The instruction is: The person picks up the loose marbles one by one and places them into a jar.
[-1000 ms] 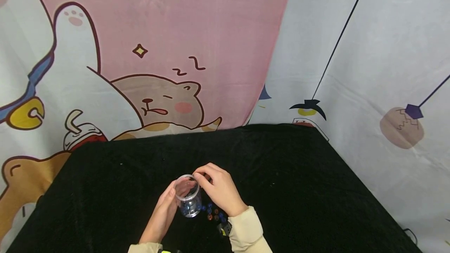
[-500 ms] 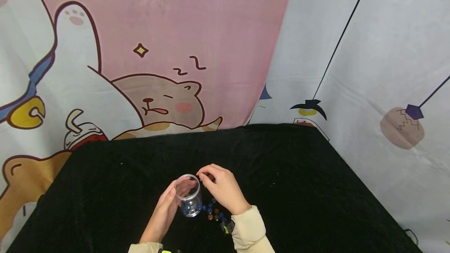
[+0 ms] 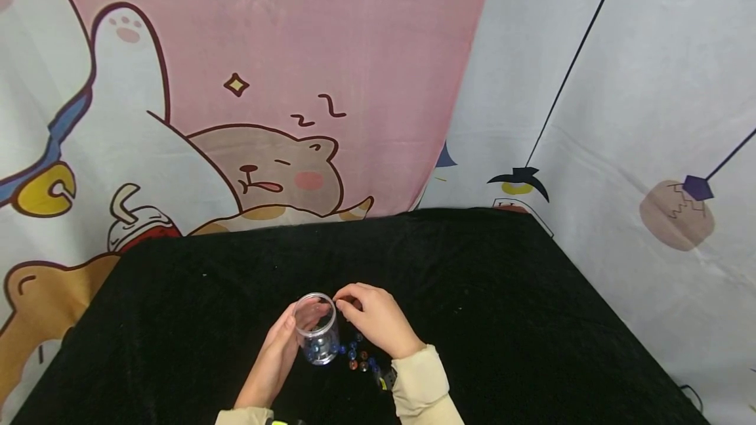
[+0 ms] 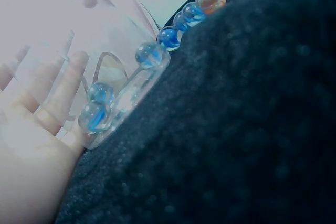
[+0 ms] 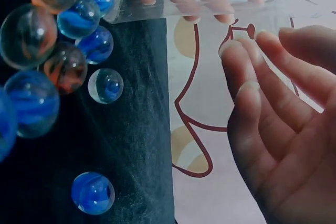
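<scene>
A clear plastic jar stands upright on the black cloth, its mouth uncovered. My left hand holds it from the left, fingers round the far side. A few blue-swirled marbles lie at the jar's bottom in the left wrist view. Just right of the rim hovers my right hand, its fingers loosely bent. In the right wrist view no marble shows between its fingertips. Several loose marbles, such as an orange-streaked marble and a blue marble, lie on the cloth beside the jar, below the right hand.
The black cloth covers the whole tabletop. Behind it hangs a cartoon-printed curtain, which continues along the right side. A dark wrist device sits at the right sleeve, close to the loose marbles.
My right hand has drawn back from the jar's rim, a little to the right and lower. The left hand and the jar stay in place.
</scene>
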Action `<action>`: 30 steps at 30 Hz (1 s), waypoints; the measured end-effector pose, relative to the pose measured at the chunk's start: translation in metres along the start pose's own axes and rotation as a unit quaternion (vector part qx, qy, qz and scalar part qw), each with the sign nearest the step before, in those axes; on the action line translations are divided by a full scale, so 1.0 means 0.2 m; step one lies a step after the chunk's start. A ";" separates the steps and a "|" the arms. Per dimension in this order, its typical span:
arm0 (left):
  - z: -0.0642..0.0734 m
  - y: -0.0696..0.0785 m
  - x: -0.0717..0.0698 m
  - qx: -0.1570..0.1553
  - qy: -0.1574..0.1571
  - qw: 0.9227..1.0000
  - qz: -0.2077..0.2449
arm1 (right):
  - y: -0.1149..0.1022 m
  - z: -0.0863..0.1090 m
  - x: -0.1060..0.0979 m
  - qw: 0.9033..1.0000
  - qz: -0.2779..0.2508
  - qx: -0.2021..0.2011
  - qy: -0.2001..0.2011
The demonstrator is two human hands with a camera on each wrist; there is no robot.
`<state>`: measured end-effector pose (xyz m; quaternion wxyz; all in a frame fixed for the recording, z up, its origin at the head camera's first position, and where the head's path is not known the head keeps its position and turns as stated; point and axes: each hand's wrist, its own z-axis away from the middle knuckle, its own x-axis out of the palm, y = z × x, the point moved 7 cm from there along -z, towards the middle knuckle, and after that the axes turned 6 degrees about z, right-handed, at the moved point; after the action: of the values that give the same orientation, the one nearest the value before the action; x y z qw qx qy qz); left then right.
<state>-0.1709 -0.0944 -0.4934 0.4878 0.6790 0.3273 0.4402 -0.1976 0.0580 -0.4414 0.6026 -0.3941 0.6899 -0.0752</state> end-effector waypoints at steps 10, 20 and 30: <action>0.00 -0.01 0.00 -0.016 0.011 1.000 0.008 | 0.05 0.01 0.08 0.995 -0.014 0.032 -0.090; 0.01 0.00 0.00 -0.031 0.017 0.999 0.000 | 0.06 0.02 0.10 0.994 0.000 0.025 -0.103; 0.01 0.01 0.01 -0.026 0.013 1.000 0.005 | 0.10 0.05 0.14 0.986 -0.020 0.074 -0.147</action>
<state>-0.1684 -0.0941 -0.4913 0.4990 0.6619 0.3181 0.4601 -0.1972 0.0579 -0.4765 0.7234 -0.3684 0.5785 -0.0794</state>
